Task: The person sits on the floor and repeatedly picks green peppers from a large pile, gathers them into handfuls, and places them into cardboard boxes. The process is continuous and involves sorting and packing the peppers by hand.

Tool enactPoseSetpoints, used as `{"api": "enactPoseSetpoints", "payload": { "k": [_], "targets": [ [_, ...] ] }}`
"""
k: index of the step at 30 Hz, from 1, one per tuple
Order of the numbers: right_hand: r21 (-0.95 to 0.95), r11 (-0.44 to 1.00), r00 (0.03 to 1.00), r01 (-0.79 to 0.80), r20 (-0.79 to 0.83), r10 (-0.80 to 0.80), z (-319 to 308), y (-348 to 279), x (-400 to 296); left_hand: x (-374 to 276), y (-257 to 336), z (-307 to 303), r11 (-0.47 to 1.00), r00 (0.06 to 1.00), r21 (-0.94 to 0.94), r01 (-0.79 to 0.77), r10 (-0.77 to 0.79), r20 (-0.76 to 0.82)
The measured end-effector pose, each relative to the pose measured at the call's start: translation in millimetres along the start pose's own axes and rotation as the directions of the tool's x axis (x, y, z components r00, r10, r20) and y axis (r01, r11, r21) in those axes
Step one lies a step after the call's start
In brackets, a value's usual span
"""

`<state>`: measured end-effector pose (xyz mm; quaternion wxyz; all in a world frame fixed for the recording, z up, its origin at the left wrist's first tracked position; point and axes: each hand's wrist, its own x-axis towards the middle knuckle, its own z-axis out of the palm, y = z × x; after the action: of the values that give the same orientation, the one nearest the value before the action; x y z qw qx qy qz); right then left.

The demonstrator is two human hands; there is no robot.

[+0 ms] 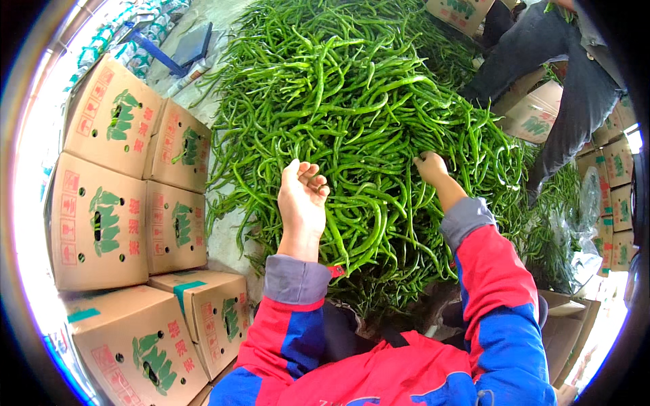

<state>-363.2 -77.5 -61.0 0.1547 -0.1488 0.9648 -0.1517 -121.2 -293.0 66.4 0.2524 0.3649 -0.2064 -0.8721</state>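
Note:
A large heap of long green chili peppers (350, 127) fills the floor before me. Over its near left part is my left hand (303, 203), palm turned up and fingers loosely curled, with no pepper visible in it. My right hand (432, 168) reaches down to the peppers on the right of the heap. Its fingertips are bent in among them, so whether it grips any is hidden. Several long curved peppers (373, 228) lie between my two forearms.
Stacked cardboard cartons (99, 218) with printed green peppers stand at my left. A blue platform scale (190, 48) is behind them. At upper right, a person in dark trousers (528, 56) is beside an open carton (533, 114). Clear plastic (584, 248) lies at right.

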Motion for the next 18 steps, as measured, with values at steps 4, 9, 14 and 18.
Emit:
{"api": "enactPoseSetpoints", "payload": {
  "k": [4,9,14,18],
  "targets": [
    [-0.01,0.991,0.989,-0.134,0.06,0.135,13.1,43.0,35.9,17.8,-6.5,5.1,0.998,0.998,0.05,0.028,-0.03,0.055],
    [0.476,0.856,0.931,-0.201,0.366,0.016,-21.2,1.8,-23.5,18.3,6.9,-2.7,0.995,0.998,0.094,0.019,-0.024,0.05],
    [0.24,0.97,0.967,0.031,0.238,-0.089,-87.5,-11.4,-107.0,8.2,-5.2,19.4,0.88,0.967,0.444,-0.17,0.061,0.249],
    [0.279,0.867,0.842,0.413,0.245,-0.48,-125.5,-31.7,-172.7,-17.2,-33.0,42.3,0.117,0.369,0.362,-0.925,0.045,0.928]
  ]
}}
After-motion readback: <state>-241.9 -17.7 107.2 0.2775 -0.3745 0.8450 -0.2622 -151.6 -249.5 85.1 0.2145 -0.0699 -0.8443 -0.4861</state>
